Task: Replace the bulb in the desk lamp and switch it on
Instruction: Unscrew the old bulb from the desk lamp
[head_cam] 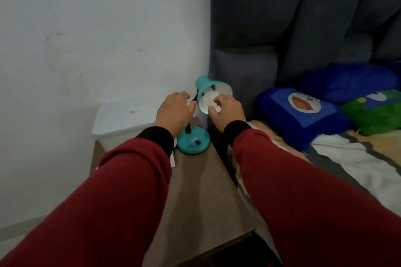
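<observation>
1. On the brown wooden bedside table (201,191), far end, stands the teal metal desk lamp (193,140); its round base rests on the top and its shade (207,85) tilts toward me.
2. My right hand (227,112) has its fingertips closed around the frosted white round bulb (209,98), which sits inside the shade.
3. My left hand (173,112) curls around the lamp's dark neck, just left of the shade.
4. A white plastic lidded bin (117,121) stands left of the table; a blue cartoon-print pillow (301,115) lies on the right.

No text is readable; the lamp base (193,143) bears small marks (too blurred).
</observation>
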### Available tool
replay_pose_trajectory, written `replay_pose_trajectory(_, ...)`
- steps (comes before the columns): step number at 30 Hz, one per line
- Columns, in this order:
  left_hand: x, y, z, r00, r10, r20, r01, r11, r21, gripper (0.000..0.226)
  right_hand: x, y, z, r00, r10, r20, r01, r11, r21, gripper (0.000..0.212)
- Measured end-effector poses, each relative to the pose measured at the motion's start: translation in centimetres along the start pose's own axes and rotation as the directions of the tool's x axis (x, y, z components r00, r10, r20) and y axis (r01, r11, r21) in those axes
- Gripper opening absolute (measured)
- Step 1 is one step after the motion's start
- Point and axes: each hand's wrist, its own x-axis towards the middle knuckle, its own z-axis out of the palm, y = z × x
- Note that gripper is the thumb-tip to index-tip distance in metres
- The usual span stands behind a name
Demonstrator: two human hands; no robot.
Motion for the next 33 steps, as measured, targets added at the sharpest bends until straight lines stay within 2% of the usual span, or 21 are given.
replay_pose_trajectory(5,1.7,0.5,2.4,0.998,0.061,-0.012,-0.062,0.985,-0.159,0.047,1.8,1.2,2.2,0.982,0.182,-0.054,-0.161,0.951,0.264,0.046)
replay_pose_trajectory(8,3.2,0.4,3.3,0.996,0.087,-0.017,-0.089,0.971,-0.220,0.050,3.0,1.6,3.1,0.940,0.336,-0.052,-0.280,0.850,0.446,0.054)
replay_pose_trajectory(10,4.0,0.3,3.8,0.995,0.097,-0.016,-0.098,0.961,-0.258,0.049,3.7,2.0,3.8,0.913,0.407,-0.001,-0.343,0.769,0.540,0.060)
replay_pose_trajectory(14,4.8,0.0,4.5,0.993,0.111,-0.043,-0.119,0.944,-0.307,0.044,4.9,2.3,4.9,0.887,0.439,0.143,-0.422,0.646,0.636,0.062)
replay_pose_trajectory(17,5.1,-0.3,4.8,0.993,0.081,-0.082,-0.105,0.927,-0.360,0.043,5.4,2.2,5.7,0.874,0.454,0.171,-0.429,0.559,0.709,0.059)
replay_pose_trajectory(18,5.1,-0.3,4.9,0.993,0.073,-0.095,-0.104,0.923,-0.370,0.043,5.4,2.2,5.8,0.882,0.448,0.148,-0.408,0.566,0.716,0.057)
replay_pose_trajectory(22,5.1,-0.2,5.1,0.991,0.081,-0.110,-0.117,0.917,-0.381,0.043,5.4,2.5,5.7,0.935,0.355,-0.005,-0.288,0.767,0.574,0.065)
replay_pose_trajectory(24,5.1,-0.2,5.2,0.990,0.079,-0.115,-0.118,0.912,-0.393,0.043,5.2,2.4,5.7,0.936,0.350,-0.033,-0.267,0.771,0.579,0.068)
replay_pose_trajectory(25,5.1,-0.2,5.2,0.990,0.074,-0.117,-0.116,0.908,-0.403,0.043,5.2,2.3,5.9,0.931,0.366,-0.012,-0.280,0.733,0.620,0.070)
replay_pose_trajectory(26,5.1,-0.2,5.2,0.991,0.070,-0.118,-0.113,0.904,-0.413,0.042,5.2,2.2,6.2,0.916,0.399,0.035,-0.310,0.652,0.693,0.073)
replay_pose_trajectory(28,5.1,-0.2,5.1,0.992,0.064,-0.112,-0.106,0.899,-0.426,0.043,5.2,1.9,6.4,0.863,0.471,0.181,-0.390,0.397,0.831,0.073)
replay_pose_trajectory(29,5.1,-0.3,5.1,0.992,0.060,-0.108,-0.101,0.898,-0.428,0.043,5.2,1.9,6.5,0.852,0.481,0.206,-0.401,0.348,0.847,0.068)
replay_pose_trajectory(30,5.1,-0.3,5.1,0.993,0.057,-0.107,-0.098,0.898,-0.428,0.043,5.2,1.8,6.3,0.862,0.476,0.175,-0.395,0.414,0.820,0.062)
replay_pose_trajectory(31,5.1,-0.3,5.0,0.993,0.054,-0.106,-0.095,0.899,-0.427,0.043,5.2,1.8,6.3,0.882,0.460,0.105,-0.372,0.540,0.755,0.059)
replay_pose_trajectory(32,5.1,-0.3,4.9,0.993,0.054,-0.103,-0.093,0.901,-0.425,0.043,5.2,1.9,6.2,0.901,0.433,0.028,-0.335,0.653,0.680,0.060)
replay_pose_trajectory(33,5.1,-0.3,4.8,0.994,0.057,-0.098,-0.093,0.901,-0.423,0.043,5.2,1.9,6.2,0.913,0.406,-0.026,-0.300,0.716,0.631,0.063)
